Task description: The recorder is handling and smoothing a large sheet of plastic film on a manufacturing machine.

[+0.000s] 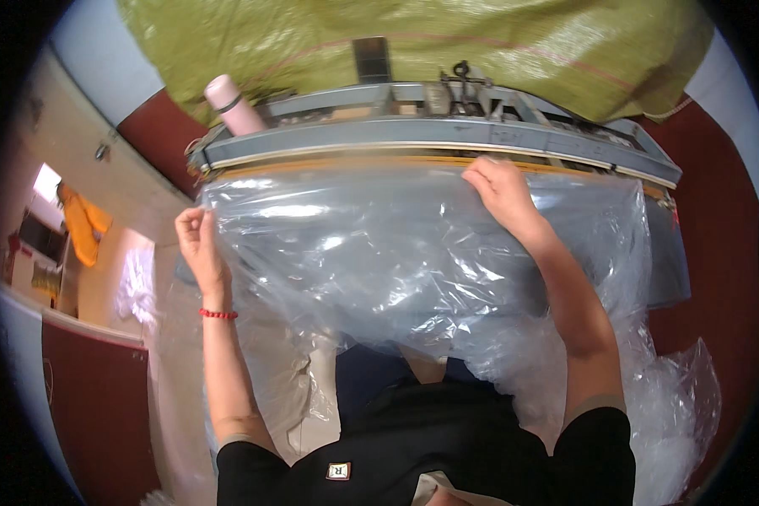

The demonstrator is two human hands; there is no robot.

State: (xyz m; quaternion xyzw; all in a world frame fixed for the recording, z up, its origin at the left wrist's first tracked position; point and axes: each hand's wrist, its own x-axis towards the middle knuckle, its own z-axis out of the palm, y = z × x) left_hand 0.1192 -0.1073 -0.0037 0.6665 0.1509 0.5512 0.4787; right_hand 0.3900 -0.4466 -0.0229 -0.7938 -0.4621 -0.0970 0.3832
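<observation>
A wide sheet of clear plastic film (379, 244) lies across the grey worktop in front of me, its far edge along the long bar of a grey metal machine (346, 135). At the film's far left corner, my left hand (198, 244) is closed, thumb and fingers pinching the edge. My right hand (504, 196) is closed too, its fingers pinched at the far edge, right of the middle, close to the bar. The near part of the film hangs in crumpled folds over my lap and down to the right.
A pink bottle (234, 108) leans at the machine's left end. Black metal fittings (464, 84) stand on its frame. Behind it hangs a yellow-green woven tarp (514, 42). To the left are an open doorway and an orange cloth (83, 223). The wall's lower part is dark red.
</observation>
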